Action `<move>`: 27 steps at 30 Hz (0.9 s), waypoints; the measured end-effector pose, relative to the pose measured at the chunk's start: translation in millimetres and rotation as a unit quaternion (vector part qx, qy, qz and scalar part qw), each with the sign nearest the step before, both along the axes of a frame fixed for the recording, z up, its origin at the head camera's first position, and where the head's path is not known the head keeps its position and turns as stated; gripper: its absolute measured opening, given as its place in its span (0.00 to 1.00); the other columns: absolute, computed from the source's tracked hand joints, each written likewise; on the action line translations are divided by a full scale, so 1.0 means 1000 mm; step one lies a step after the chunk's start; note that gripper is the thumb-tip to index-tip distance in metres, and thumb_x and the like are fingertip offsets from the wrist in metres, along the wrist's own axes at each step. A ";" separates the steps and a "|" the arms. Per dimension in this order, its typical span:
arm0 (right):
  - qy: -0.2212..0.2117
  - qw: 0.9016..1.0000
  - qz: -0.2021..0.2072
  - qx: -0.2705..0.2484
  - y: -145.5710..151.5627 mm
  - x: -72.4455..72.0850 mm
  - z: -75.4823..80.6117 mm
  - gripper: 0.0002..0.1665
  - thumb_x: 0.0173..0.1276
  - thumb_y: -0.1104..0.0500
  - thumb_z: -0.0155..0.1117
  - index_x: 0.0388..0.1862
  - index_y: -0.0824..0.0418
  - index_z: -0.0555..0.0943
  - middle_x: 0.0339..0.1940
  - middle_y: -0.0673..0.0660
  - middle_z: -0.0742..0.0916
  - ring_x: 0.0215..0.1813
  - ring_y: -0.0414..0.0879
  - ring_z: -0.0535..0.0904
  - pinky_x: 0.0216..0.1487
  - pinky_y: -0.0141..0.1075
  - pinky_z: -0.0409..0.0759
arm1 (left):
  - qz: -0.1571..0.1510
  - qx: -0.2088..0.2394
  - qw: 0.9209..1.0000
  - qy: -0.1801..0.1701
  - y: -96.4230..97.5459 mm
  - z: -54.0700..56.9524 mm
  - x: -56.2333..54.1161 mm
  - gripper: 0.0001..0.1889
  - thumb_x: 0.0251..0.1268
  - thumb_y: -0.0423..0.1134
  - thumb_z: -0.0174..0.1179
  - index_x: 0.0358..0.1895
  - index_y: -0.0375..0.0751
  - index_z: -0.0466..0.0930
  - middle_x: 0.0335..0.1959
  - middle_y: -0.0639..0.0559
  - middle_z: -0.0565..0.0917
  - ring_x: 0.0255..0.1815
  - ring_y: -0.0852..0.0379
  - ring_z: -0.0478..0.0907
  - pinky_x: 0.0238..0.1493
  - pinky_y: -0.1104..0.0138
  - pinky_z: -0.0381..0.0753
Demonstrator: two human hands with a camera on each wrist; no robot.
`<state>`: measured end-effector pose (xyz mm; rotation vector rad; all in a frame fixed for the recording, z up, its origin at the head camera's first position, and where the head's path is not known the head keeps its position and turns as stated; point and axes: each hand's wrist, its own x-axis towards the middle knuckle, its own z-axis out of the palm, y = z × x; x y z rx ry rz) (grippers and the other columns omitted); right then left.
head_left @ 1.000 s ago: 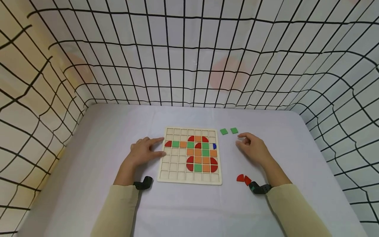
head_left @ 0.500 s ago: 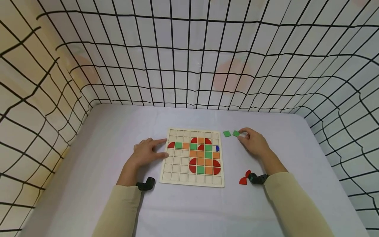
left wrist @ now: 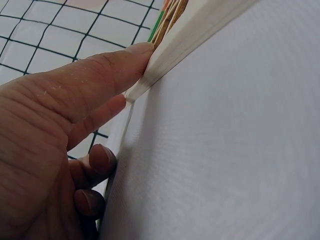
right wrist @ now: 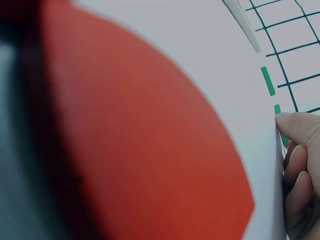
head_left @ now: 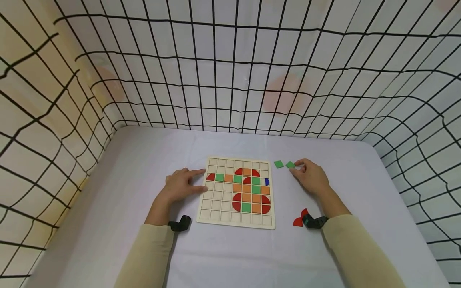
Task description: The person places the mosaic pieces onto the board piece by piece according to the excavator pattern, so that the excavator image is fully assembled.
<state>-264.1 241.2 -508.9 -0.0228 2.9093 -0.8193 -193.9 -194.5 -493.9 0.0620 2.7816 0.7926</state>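
My left hand rests at the left edge of the pale gridded board, with the thumb and straight index finger touching its rim. In the left wrist view, the thumb lies on the rim. My right hand pinches the near-right corner of a green square tile between thumb and index finger, right beside the board's upper right corner. Another green tile lies just left of it. On the board sit red rounded tiles, green and orange squares, and a piece with a blue rounded shape.
Two red quarter-round tiles lie by the right wrist's black camera; one looms large and blurred in the right wrist view. A black wire mesh stands around the back and sides of the white table.
My right hand has moved in to the right-hand green tile and taken hold of its corner. One red tile has shifted and turned beside the wrist camera. The left hand stays at the board.
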 end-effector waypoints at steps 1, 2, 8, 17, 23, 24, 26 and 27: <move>0.000 1.000 -0.001 -0.002 0.000 0.001 0.000 0.26 0.74 0.45 0.62 0.60 0.63 0.78 0.30 0.54 0.79 0.31 0.47 0.72 0.32 0.37 0.67 | 0.001 0.000 1.000 -0.001 0.000 0.000 0.000 0.36 0.57 0.59 0.72 0.72 0.62 0.75 0.39 0.50 0.78 0.41 0.51 0.70 0.51 0.49 0.63; -0.001 1.000 -0.001 -0.004 -0.001 0.001 0.000 0.26 0.74 0.45 0.62 0.60 0.63 0.78 0.30 0.54 0.79 0.31 0.47 0.72 0.32 0.37 0.67 | 0.002 0.000 1.000 -0.002 0.000 0.000 0.000 0.36 0.57 0.59 0.72 0.72 0.62 0.75 0.39 0.50 0.78 0.41 0.51 0.70 0.51 0.49 0.63; -0.009 1.000 0.006 -0.022 -0.001 0.005 0.001 0.26 0.74 0.45 0.63 0.61 0.62 0.78 0.30 0.54 0.78 0.32 0.48 0.72 0.34 0.38 0.68 | 0.003 -0.007 1.000 -0.003 0.001 -0.002 -0.001 0.37 0.57 0.60 0.71 0.72 0.63 0.74 0.40 0.50 0.78 0.42 0.51 0.70 0.51 0.50 0.63; -0.010 0.997 0.047 -0.058 -0.018 0.016 0.017 0.22 0.73 0.47 0.66 0.59 0.57 0.79 0.29 0.54 0.79 0.32 0.48 0.73 0.34 0.37 0.70 | 0.001 -0.011 1.000 -0.002 0.002 -0.002 -0.002 0.37 0.56 0.61 0.71 0.72 0.63 0.74 0.42 0.49 0.79 0.44 0.50 0.71 0.52 0.49 0.64; 0.001 0.995 0.070 -0.073 -0.043 0.025 0.036 0.21 0.71 0.50 0.69 0.58 0.58 0.79 0.27 0.53 0.79 0.31 0.47 0.72 0.30 0.35 0.69 | 0.000 -0.015 1.000 -0.003 0.001 -0.003 -0.002 0.37 0.56 0.61 0.71 0.72 0.63 0.74 0.40 0.49 0.78 0.43 0.50 0.71 0.51 0.50 0.63; 0.003 0.995 0.075 -0.073 -0.047 0.026 0.038 0.21 0.71 0.50 0.69 0.58 0.57 0.79 0.27 0.53 0.79 0.30 0.47 0.72 0.30 0.34 0.69 | 0.000 -0.015 1.000 -0.003 0.001 -0.003 -0.002 0.37 0.56 0.61 0.71 0.72 0.63 0.74 0.40 0.49 0.78 0.42 0.50 0.71 0.50 0.50 0.63; 0.009 0.993 0.084 -0.078 -0.054 0.028 0.042 0.20 0.72 0.51 0.69 0.58 0.57 0.79 0.27 0.53 0.79 0.30 0.47 0.71 0.29 0.33 0.69 | -0.001 -0.015 1.000 -0.002 0.001 -0.003 -0.002 0.37 0.56 0.61 0.71 0.72 0.63 0.74 0.41 0.49 0.79 0.43 0.51 0.71 0.50 0.50 0.63; 0.012 0.993 0.090 -0.079 -0.057 0.030 0.044 0.20 0.72 0.51 0.69 0.57 0.57 0.79 0.27 0.53 0.79 0.30 0.47 0.71 0.28 0.33 0.69 | -0.001 -0.015 1.000 -0.002 0.001 -0.003 -0.002 0.37 0.56 0.61 0.71 0.72 0.62 0.75 0.41 0.49 0.79 0.43 0.51 0.71 0.50 0.50 0.63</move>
